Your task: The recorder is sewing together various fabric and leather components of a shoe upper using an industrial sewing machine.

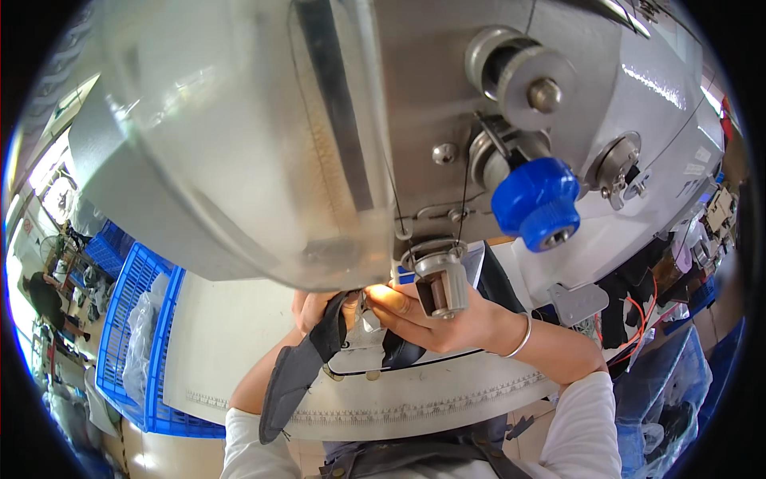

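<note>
Beneath the head of a sewing machine point(431, 104), both my hands meet close to the stitching spot. My left hand point(311, 310) is closed on a dark grey fabric piece point(291, 383), a long curved strip that hangs toward me over the table's front edge. The machine's cover and the strip hide part of its fingers. My right hand point(435, 319) has its fingers bent and pressed together at the strip's upper end, lit by a warm light; its grip is partly hidden. A black piece point(400, 351) shows under the right palm.
The pale machine table point(231, 327) has a ruler scale along its curved front edge. At left stands a blue crate point(148, 343) with clear plastic bags. A blue tension knob point(538, 199) juts from the machine. Dark cloth, orange cable and a plastic-lined bin point(662, 399) lie right.
</note>
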A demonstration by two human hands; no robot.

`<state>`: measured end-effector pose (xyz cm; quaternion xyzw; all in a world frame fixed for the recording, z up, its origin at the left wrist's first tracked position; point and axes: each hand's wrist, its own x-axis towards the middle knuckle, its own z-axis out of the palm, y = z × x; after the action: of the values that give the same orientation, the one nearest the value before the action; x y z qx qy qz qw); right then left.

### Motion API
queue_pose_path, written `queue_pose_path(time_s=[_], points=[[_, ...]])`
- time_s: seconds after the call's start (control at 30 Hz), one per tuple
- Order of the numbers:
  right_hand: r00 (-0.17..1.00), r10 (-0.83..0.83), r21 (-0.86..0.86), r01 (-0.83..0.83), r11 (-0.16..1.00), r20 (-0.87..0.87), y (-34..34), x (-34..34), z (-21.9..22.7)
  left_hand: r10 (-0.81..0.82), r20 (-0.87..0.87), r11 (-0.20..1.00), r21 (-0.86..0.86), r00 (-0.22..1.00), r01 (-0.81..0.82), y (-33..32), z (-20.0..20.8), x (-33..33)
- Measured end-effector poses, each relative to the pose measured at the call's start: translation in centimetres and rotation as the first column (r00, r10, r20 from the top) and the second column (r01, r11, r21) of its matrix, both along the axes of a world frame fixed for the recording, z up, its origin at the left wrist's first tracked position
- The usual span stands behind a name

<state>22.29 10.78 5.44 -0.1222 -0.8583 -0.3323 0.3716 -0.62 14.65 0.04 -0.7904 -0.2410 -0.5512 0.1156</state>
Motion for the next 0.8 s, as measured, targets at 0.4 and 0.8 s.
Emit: queue_pose_path(time_s=[0.4,0.8], points=[[0.972,-0.074,-0.1,0.053,0.994,-0.223,-1.5,-0.8,-0.2,-0.205,-0.045,0.915,0.346,0.978,0.208,0.8,2.5,0.7],[0.963,-0.154,-0.057,0.145,0.988,-0.223,-2.1,-1.1,-0.3,-0.142,-0.132,0.937,0.303,0.981,0.177,1.3,3.2,-0.2]])
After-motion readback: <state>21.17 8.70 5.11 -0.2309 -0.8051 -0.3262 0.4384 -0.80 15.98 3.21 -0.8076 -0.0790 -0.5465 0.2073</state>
